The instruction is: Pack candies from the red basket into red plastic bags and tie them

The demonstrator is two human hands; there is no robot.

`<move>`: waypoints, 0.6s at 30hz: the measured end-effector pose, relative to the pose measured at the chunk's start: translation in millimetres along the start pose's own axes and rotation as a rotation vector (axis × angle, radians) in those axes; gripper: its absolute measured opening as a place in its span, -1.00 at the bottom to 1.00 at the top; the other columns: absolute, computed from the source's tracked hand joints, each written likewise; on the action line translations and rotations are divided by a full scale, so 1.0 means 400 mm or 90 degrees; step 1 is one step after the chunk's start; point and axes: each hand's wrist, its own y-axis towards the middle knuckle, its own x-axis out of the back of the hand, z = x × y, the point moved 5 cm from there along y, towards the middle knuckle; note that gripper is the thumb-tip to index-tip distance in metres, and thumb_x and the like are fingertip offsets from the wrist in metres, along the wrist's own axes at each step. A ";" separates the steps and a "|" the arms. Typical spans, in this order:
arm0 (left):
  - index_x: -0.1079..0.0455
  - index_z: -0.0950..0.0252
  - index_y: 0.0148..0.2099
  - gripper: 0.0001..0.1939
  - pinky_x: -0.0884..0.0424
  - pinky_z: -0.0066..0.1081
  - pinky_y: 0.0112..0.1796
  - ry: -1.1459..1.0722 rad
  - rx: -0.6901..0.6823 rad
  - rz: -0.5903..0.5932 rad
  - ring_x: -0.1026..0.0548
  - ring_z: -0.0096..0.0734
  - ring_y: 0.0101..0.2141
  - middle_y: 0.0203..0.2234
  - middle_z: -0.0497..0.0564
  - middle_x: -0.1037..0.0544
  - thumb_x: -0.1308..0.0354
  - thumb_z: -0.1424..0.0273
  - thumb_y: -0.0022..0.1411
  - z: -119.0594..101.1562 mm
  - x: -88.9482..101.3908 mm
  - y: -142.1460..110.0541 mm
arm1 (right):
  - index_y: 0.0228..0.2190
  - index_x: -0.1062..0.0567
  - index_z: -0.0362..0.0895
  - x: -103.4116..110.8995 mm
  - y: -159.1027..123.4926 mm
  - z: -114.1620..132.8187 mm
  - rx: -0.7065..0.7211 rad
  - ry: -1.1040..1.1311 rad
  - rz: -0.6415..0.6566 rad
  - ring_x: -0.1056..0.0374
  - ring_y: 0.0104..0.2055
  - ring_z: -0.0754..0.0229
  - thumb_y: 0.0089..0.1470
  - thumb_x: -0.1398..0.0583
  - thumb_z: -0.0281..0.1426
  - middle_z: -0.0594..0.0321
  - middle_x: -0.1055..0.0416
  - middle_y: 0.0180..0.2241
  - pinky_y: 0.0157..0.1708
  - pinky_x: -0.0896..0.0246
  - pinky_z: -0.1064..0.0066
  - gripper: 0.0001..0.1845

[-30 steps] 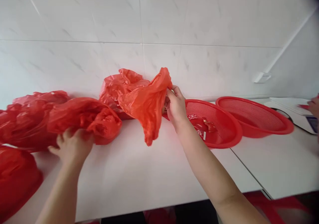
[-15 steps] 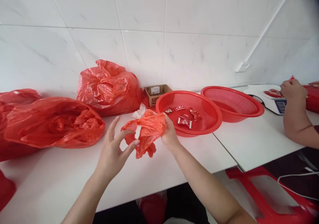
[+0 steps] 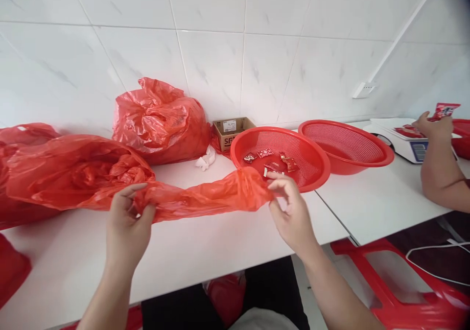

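Note:
A thin red plastic bag is stretched out sideways between my two hands, above the white table. My left hand pinches its left end between thumb and fingers. At the other end, my right hand grips the gathered edge, just in front of a red perforated basket. Inside that basket lie several small wrapped packets. Close behind my left hand is a big open red bag with crumpled red plastic in it.
A full red bag leans near the wall, beside a small cardboard box and a crumpled white scrap. Farther right stand a second red basket and a weighing scale. Another person's hand holds a red packet there.
The bag was bunched up in my right hand with my left hand spread beside it. Now it is pulled out lengthwise, my hands wider apart. The other person's hand has raised a packet.

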 end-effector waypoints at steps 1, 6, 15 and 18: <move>-0.30 0.16 0.04 -0.56 -0.35 -0.48 -0.43 -0.021 0.011 0.018 -0.44 -0.45 -0.36 -0.24 -0.06 -0.46 -0.21 0.41 0.08 -0.006 -0.018 -0.015 | -0.24 -0.36 -0.01 0.005 -0.006 0.046 0.051 -0.018 -0.041 -0.26 0.13 0.08 0.12 -0.13 -0.51 0.12 -0.31 0.05 0.10 -0.18 0.14 -0.82; -0.29 0.15 0.01 -0.60 -0.43 -0.47 -0.37 -0.113 0.072 0.128 -0.47 -0.44 -0.33 -0.17 -0.01 -0.48 -0.23 0.36 0.10 -0.052 -0.098 -0.086 | -0.19 -0.47 0.00 -0.192 -0.021 0.127 0.150 -0.066 0.284 -0.43 -0.14 0.15 0.17 -0.06 -0.55 0.21 -0.50 -0.19 -0.16 -0.34 0.32 -0.71; -0.41 0.05 -0.17 -0.60 -0.45 -0.49 -0.49 -0.332 0.507 0.045 -0.45 -0.45 -0.49 -0.44 -0.12 -0.49 -0.27 0.44 -0.14 0.096 0.069 -0.124 | 0.10 -0.42 0.00 -0.192 -0.011 -0.121 -0.108 -0.423 0.714 -0.43 -0.01 -0.08 -0.04 -0.24 -0.38 0.11 -0.47 0.03 -0.17 -0.32 0.27 -0.40; -0.44 0.06 -0.28 -0.77 -0.47 -0.45 -0.40 -0.267 0.466 0.109 -0.51 -0.37 -0.37 -0.38 -0.10 -0.50 -0.30 0.35 -0.07 0.121 0.086 -0.126 | -0.07 -0.53 0.08 -0.152 0.005 -0.095 -0.093 -0.345 0.804 -0.49 -0.20 0.11 -0.09 -0.25 -0.36 0.35 -0.56 -0.18 -0.34 -0.30 0.45 -0.54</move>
